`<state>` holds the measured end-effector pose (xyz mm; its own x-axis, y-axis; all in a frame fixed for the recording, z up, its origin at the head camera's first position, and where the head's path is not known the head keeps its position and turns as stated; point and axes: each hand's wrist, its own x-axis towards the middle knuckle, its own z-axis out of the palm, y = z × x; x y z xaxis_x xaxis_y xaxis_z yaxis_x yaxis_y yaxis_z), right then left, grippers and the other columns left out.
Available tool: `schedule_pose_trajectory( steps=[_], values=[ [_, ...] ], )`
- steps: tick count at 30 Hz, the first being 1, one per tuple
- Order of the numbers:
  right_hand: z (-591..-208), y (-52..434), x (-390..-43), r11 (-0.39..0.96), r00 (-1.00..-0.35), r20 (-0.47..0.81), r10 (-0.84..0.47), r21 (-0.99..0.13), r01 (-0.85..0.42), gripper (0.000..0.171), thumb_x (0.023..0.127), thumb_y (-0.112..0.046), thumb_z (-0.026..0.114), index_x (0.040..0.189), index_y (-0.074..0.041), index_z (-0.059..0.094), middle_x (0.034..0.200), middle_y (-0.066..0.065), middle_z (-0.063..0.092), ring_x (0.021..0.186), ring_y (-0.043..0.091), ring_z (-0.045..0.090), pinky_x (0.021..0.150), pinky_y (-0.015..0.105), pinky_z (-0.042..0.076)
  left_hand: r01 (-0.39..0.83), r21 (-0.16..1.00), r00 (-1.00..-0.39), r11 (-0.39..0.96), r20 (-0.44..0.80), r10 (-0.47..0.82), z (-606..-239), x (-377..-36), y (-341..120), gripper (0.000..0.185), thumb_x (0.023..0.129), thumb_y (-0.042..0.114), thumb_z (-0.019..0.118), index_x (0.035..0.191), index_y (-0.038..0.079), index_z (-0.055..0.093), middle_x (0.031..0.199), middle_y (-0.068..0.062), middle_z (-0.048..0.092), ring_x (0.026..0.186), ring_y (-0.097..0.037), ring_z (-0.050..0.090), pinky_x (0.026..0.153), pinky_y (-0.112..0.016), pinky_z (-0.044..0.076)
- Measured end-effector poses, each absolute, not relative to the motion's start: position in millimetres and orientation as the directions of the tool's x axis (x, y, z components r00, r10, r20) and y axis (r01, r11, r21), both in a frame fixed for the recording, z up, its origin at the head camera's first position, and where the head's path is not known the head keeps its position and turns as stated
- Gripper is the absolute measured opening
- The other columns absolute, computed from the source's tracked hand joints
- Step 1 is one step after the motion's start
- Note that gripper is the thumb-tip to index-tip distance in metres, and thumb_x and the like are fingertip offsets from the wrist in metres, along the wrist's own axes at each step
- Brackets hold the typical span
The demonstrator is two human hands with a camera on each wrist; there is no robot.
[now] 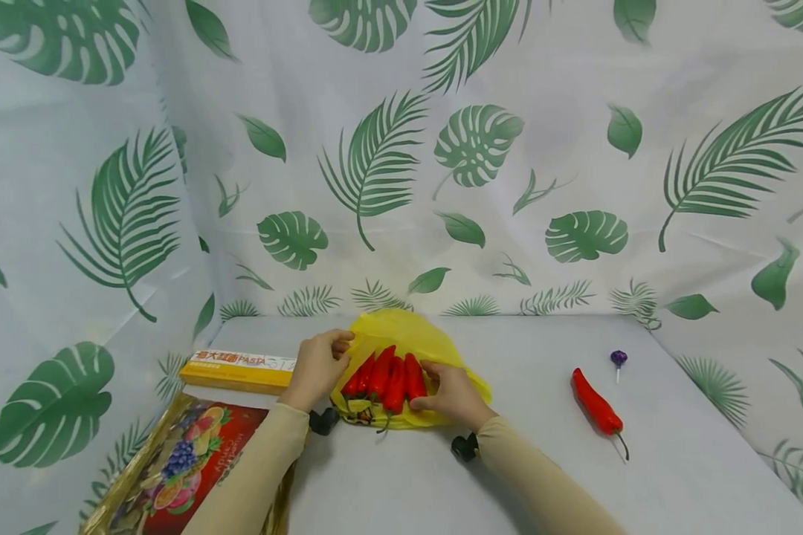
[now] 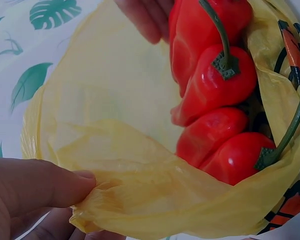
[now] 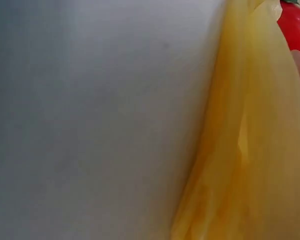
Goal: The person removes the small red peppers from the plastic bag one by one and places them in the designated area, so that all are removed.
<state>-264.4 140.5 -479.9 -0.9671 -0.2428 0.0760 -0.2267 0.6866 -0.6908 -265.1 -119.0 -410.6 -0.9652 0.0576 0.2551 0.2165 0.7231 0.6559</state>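
A yellow plastic bag (image 1: 428, 334) lies on the table with its mouth spread, and several red chili peppers (image 1: 393, 383) with green stems lie side by side in it. At the bag's left edge my left hand (image 1: 321, 364) pinches the thin plastic between thumb and fingers, plain in the left wrist view, where its thumb (image 2: 50, 182) presses the rim. My right hand (image 1: 455, 394) is at the bag's right side, its fingers extended beside the rightmost pepper. Whether they touch that pepper is unclear. Mostly yellow plastic (image 3: 260, 140) fills the right side of the right wrist view.
One more red chili pepper (image 1: 597, 403) lies on the table to the right, near a purple lollipop (image 1: 618, 360). To the left are a yellow-and-white pasta box (image 1: 234, 371) and a red-and-gold candy bag (image 1: 201, 453), partly behind my left sleeve. Leaf-printed cloth (image 1: 508, 186) stands behind the table.
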Motion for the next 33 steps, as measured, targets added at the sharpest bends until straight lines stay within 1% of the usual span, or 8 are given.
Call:
schedule_pose_trajectory(
  steps=[6, 10, 13, 16, 18, 21, 26, 33],
  values=[
    [-479.2, 132.4, -269.5, 0.715, -0.969, 0.046, -0.242, -0.667, -0.21, 0.088, 0.075, -0.031, 0.094, 0.147, 0.002, 0.056, 0.142, 0.015, 0.066, 0.128, 0.031, 0.064, 0.113, 0.048, 0.051, 0.231, 0.648, -0.959, 0.726, 0.275, 0.06, -410.5, -264.3, -117.5, 0.033, 0.091, 0.002, 0.075, 0.124, 0.008, 0.074, 0.108, -0.011, 0.079, 0.093, -0.023, 0.075, 0.084, -0.038, 0.065],
    [-480.0, 130.4, -271.3, 0.722, -0.962, 0.063, -0.264, -0.649, -0.241, 0.084, 0.076, -0.026, 0.093, 0.146, 0.004, 0.056, 0.139, 0.016, 0.067, 0.125, 0.029, 0.065, 0.113, 0.047, 0.052, 0.232, 0.645, -0.959, 0.728, 0.278, 0.058, -410.6, -264.3, -117.1, 0.033, 0.091, 0.003, 0.075, 0.124, 0.009, 0.074, 0.107, -0.011, 0.079, 0.093, -0.023, 0.075, 0.083, -0.038, 0.065],
    [-480.8, 131.3, -272.4, 0.719, -0.962, 0.054, -0.267, -0.654, -0.236, 0.074, 0.079, -0.016, 0.087, 0.145, 0.003, 0.057, 0.136, 0.014, 0.069, 0.114, 0.024, 0.066, 0.106, 0.044, 0.056, 0.237, 0.643, -0.957, 0.728, 0.283, 0.062, -411.2, -264.6, -116.6, 0.033, 0.091, 0.003, 0.075, 0.124, 0.009, 0.074, 0.107, -0.01, 0.079, 0.093, -0.022, 0.075, 0.083, -0.038, 0.065],
    [-480.7, 132.8, -272.3, 0.717, -0.968, 0.04, -0.248, -0.664, -0.212, 0.067, 0.081, -0.008, 0.079, 0.144, 0.002, 0.059, 0.131, 0.012, 0.07, 0.102, 0.02, 0.062, 0.095, 0.038, 0.058, 0.24, 0.642, -0.956, 0.729, 0.285, 0.064, -411.1, -264.8, -116.1, 0.034, 0.091, 0.003, 0.075, 0.125, 0.008, 0.074, 0.107, -0.011, 0.079, 0.093, -0.023, 0.075, 0.082, -0.038, 0.065],
    [-480.5, 133.7, -271.8, 0.719, -0.97, 0.047, -0.24, -0.663, -0.21, 0.063, 0.082, -0.006, 0.076, 0.142, 0.002, 0.06, 0.127, 0.012, 0.072, 0.096, 0.02, 0.061, 0.087, 0.034, 0.057, 0.241, 0.639, -0.956, 0.731, 0.287, 0.064, -410.8, -264.9, -116.0, 0.034, 0.091, 0.003, 0.076, 0.124, 0.008, 0.074, 0.107, -0.011, 0.079, 0.093, -0.023, 0.075, 0.082, -0.038, 0.065],
    [-480.8, 134.2, -271.2, 0.726, -0.972, 0.064, -0.228, -0.654, -0.213, 0.06, 0.084, -0.008, 0.078, 0.14, 0.002, 0.062, 0.124, 0.012, 0.072, 0.094, 0.02, 0.061, 0.085, 0.034, 0.057, 0.238, 0.641, -0.957, 0.729, 0.284, 0.063, -410.3, -265.0, -116.1, 0.034, 0.091, 0.003, 0.076, 0.124, 0.008, 0.074, 0.107, -0.011, 0.079, 0.093, -0.023, 0.075, 0.083, -0.038, 0.065],
    [-482.7, 134.7, -271.9, 0.727, -0.97, 0.087, -0.229, -0.647, -0.23, 0.06, 0.085, -0.013, 0.083, 0.139, 0.001, 0.063, 0.125, 0.013, 0.073, 0.1, 0.022, 0.063, 0.097, 0.041, 0.058, 0.233, 0.644, -0.96, 0.728, 0.274, 0.065, -410.0, -264.8, -115.5, 0.034, 0.091, 0.003, 0.076, 0.125, 0.008, 0.074, 0.107, -0.011, 0.079, 0.094, -0.023, 0.075, 0.083, -0.038, 0.065],
    [-481.3, 138.0, -272.6, 0.722, -0.974, 0.099, -0.206, -0.656, -0.219, 0.055, 0.087, -0.01, 0.08, 0.138, 0.003, 0.064, 0.131, 0.016, 0.072, 0.117, 0.028, 0.067, 0.11, 0.048, 0.053, 0.237, 0.64, -0.959, 0.731, 0.275, 0.07, -407.6, -265.2, -114.9, 0.034, 0.091, 0.003, 0.076, 0.125, 0.007, 0.074, 0.106, -0.01, 0.079, 0.093, -0.022, 0.074, 0.083, -0.038, 0.065]
  ],
)
